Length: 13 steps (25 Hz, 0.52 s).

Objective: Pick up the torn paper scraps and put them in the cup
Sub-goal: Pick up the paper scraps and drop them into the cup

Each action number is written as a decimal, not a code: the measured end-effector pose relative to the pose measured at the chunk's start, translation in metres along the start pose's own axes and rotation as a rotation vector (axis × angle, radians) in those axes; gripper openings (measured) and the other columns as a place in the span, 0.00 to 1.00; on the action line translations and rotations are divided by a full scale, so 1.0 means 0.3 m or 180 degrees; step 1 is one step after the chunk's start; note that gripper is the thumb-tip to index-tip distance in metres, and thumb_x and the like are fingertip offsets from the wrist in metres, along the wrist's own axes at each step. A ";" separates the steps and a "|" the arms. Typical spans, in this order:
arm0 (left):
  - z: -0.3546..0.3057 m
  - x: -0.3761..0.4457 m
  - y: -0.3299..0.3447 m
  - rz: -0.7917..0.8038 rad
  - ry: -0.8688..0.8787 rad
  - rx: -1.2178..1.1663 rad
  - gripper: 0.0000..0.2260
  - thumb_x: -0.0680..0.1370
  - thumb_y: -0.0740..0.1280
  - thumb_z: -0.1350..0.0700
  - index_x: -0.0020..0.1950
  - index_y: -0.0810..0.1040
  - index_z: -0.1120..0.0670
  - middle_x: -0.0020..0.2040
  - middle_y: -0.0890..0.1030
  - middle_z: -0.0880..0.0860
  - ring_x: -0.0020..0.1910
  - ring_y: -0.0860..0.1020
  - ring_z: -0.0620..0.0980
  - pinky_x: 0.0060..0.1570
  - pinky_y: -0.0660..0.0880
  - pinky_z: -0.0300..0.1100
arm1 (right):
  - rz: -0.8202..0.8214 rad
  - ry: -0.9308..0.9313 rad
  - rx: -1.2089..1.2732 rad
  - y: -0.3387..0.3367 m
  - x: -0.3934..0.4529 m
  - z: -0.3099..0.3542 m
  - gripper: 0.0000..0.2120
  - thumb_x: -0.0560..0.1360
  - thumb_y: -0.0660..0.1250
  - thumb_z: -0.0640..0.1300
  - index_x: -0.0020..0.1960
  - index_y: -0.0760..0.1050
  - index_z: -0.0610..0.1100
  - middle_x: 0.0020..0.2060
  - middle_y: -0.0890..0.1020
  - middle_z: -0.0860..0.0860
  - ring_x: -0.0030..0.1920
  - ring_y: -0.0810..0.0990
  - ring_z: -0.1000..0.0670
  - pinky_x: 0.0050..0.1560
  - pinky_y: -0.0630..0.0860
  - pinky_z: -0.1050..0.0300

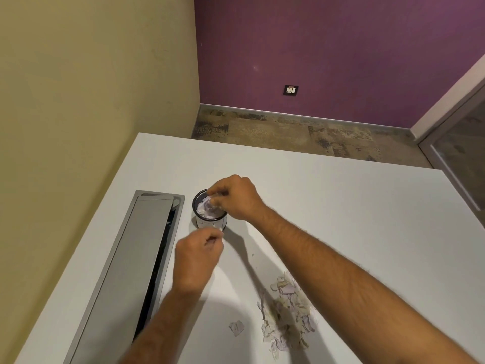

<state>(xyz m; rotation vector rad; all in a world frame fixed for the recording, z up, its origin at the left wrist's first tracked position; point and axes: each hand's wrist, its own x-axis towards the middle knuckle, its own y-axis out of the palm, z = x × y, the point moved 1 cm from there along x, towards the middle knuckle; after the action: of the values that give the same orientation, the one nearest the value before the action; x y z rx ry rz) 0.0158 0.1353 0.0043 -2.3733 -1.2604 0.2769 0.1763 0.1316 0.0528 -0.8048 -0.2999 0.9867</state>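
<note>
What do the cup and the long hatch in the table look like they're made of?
The cup: glossy white outside with a dark rim, probably glazed ceramic or enamel. The hatch: flat grey panel with a dull, even sheen, likely brushed or anodised metal.

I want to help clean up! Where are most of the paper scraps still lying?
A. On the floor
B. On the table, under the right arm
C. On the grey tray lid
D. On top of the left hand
B: the pile of scraps lies on the table, close beneath the right arm, and some are already in the cup.
</note>
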 end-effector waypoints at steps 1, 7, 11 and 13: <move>-0.022 0.039 -0.023 -0.0134 0.0063 0.0057 0.08 0.70 0.71 0.64 0.40 0.83 0.50 0.34 0.84 0.47 0.35 0.83 0.48 0.38 0.81 0.46 | 0.0098 0.0008 -0.0044 0.001 -0.001 -0.012 0.12 0.70 0.76 0.44 0.54 0.84 0.50 0.50 0.86 0.51 0.51 0.82 0.52 0.56 0.77 0.58; -0.084 0.237 -0.069 -0.0231 0.0411 0.0629 0.08 0.72 0.69 0.65 0.42 0.78 0.51 0.36 0.83 0.52 0.37 0.80 0.56 0.39 0.79 0.49 | -0.0429 0.0300 0.1101 -0.034 -0.061 -0.110 0.13 0.73 0.69 0.31 0.54 0.83 0.42 0.50 0.86 0.47 0.51 0.84 0.51 0.55 0.81 0.53; -0.047 0.300 -0.035 0.0341 0.0513 0.1433 0.08 0.75 0.69 0.60 0.52 0.80 0.51 0.46 0.81 0.58 0.47 0.78 0.58 0.47 0.77 0.47 | -0.0524 0.0555 0.1477 -0.056 -0.150 -0.203 0.11 0.74 0.68 0.31 0.51 0.84 0.42 0.46 0.85 0.49 0.47 0.84 0.51 0.49 0.84 0.49; -0.033 0.299 -0.021 0.0457 0.0657 0.1806 0.09 0.75 0.68 0.59 0.54 0.81 0.51 0.46 0.78 0.61 0.48 0.78 0.61 0.47 0.78 0.49 | -0.0469 0.0681 0.1281 -0.062 -0.208 -0.262 0.10 0.74 0.69 0.33 0.51 0.84 0.43 0.47 0.86 0.50 0.47 0.84 0.52 0.52 0.83 0.51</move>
<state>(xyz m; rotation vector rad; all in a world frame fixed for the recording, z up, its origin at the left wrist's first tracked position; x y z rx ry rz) 0.0655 0.2094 0.0183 -1.9409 -0.7855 0.3667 0.1986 0.0375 0.0202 -0.5059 0.0263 0.7799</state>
